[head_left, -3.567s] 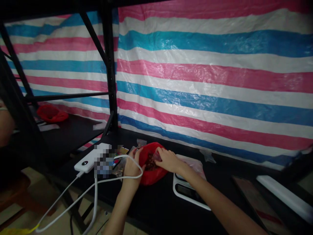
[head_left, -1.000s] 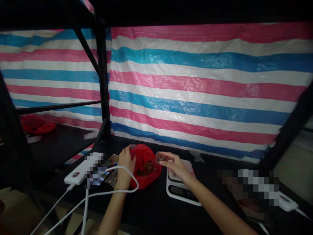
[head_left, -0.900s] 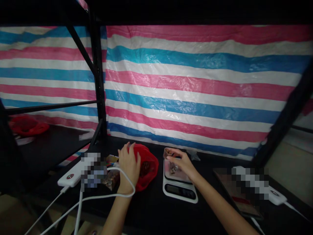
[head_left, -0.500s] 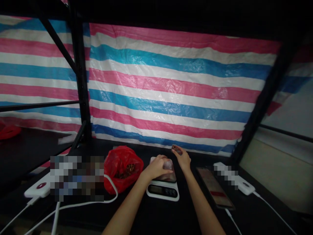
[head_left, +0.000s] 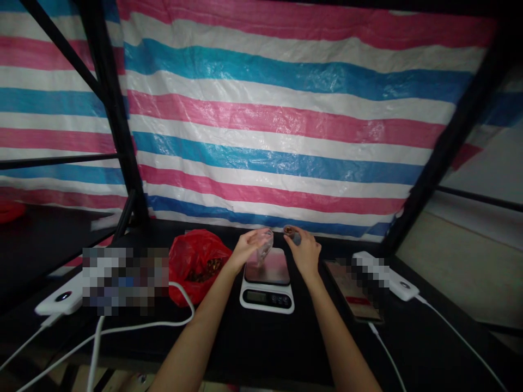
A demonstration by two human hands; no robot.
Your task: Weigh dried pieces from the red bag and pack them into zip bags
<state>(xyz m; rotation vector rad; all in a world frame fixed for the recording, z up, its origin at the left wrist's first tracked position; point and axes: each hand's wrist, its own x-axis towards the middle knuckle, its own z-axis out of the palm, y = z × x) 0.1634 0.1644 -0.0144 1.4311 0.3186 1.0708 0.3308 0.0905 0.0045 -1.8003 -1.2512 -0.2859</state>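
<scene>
From here my view is filled by a striped pink, white and blue tarpaulin (head_left: 278, 125) hung behind a black metal shelf frame (head_left: 110, 109), with a black bench (head_left: 265, 343) running across below it. On the bench, a digital kitchen scale (head_left: 267, 291) sits centrally, its platform uncovered, and my forearms reach in on either side of it.

Left of the scale, just beside it, slumps a red plastic bag (head_left: 194, 267) holding dark brown pieces (head_left: 208, 268). Beyond that lie a white power bank (head_left: 61, 298) and a pixelated patch; right of the scale are a phone (head_left: 353, 296) and a second white power bank (head_left: 402, 288). White cables (head_left: 134, 329) loop across the front of the bench, one passing close under my left forearm — the nearest snag. The tarpaulin bounds the back edge, leaving little room behind the scale, while the stretch in front of it gives more.

My left hand (head_left: 247, 247) is above the scale's far half, fingers (head_left: 245, 245) curled around a clear plastic packet (head_left: 265, 245), which is held clear of the platform. My right hand (head_left: 304, 253) is just beyond it, fingers (head_left: 300, 245) closed on a small dark piece (head_left: 291, 232) near the back of the bench.
</scene>
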